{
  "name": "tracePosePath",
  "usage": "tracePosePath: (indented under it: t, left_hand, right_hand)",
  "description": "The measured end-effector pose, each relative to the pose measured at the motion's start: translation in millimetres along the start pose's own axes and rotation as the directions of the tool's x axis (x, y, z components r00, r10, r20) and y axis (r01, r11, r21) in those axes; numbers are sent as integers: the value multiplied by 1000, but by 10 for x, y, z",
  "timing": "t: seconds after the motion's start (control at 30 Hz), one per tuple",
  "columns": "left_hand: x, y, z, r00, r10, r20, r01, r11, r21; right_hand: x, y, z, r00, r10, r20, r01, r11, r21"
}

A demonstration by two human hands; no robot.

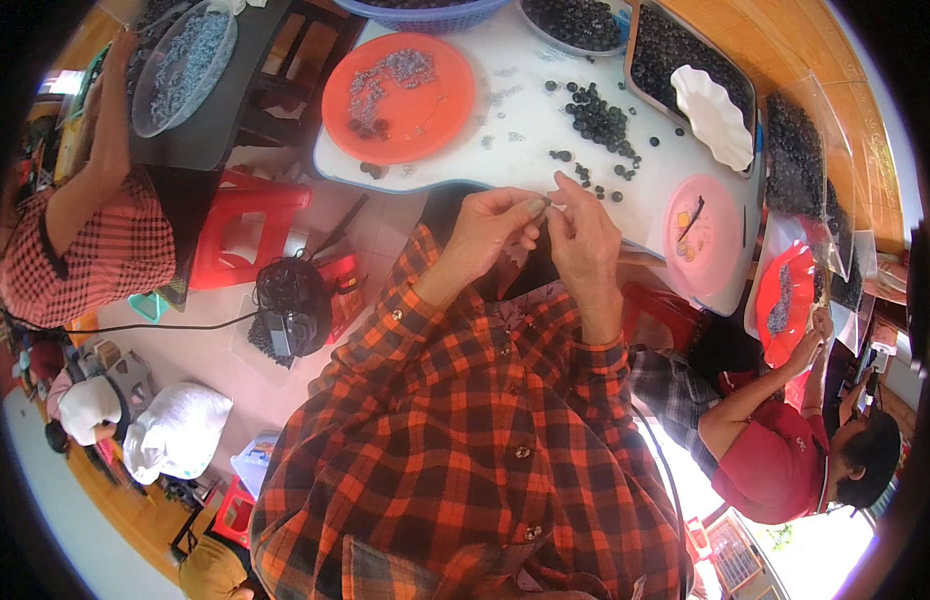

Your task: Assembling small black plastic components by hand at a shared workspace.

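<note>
My left hand (493,228) and my right hand (587,240) meet in front of my chest, just off the near edge of the white table (465,150). Thumb and fingers of both are pinched together, with a small dark piece (547,202) between the fingertips, too small to name. Beyond them lie loose round black pieces (597,118), scattered and in a heap. An orange-red plate (440,125) holds many small greyish, shiny pieces at the left. To the right a pink plate (703,275) carries a thin black tool (696,212) and some yellowish bits.
A tray (635,50) of black pieces and a white scalloped dish (713,115) stand at the far right. Red stools (247,225) and a black fan-like device (293,300) are at the left. Co-workers sit left (95,245) and right (770,460), the right one by a red dish (785,300).
</note>
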State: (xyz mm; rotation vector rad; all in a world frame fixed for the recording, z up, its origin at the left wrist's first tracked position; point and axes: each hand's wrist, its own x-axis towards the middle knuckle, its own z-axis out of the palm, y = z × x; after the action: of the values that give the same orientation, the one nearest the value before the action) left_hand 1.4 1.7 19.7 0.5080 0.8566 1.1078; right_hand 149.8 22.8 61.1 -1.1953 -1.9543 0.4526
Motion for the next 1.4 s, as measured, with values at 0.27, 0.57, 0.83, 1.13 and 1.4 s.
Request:
tracePosePath:
  t: [0.27,0.57,0.83,1.13,1.4]
  left_hand:
    - [-7,37,-21,998,-58,26,60,995,-79]
    - [-8,51,13,996,-29,81,55,940,-336]
    - [-20,60,34,995,8,99,32,918,-395]
    - [-53,61,66,999,-4,40,20,916,-401]
    - [-84,63,93,999,26,36,-9,906,-422]
  right_hand:
    - [-23,-19,-57,990,123,66,-134,966,221]
    - [-96,53,60,922,386,-6,-309,746,590]
    - [-101,-36,43,917,397,18,-328,730,599]
    - [-154,-2,116,940,341,-21,-277,797,536]
    - [-167,-10,114,946,311,-89,-227,834,503]
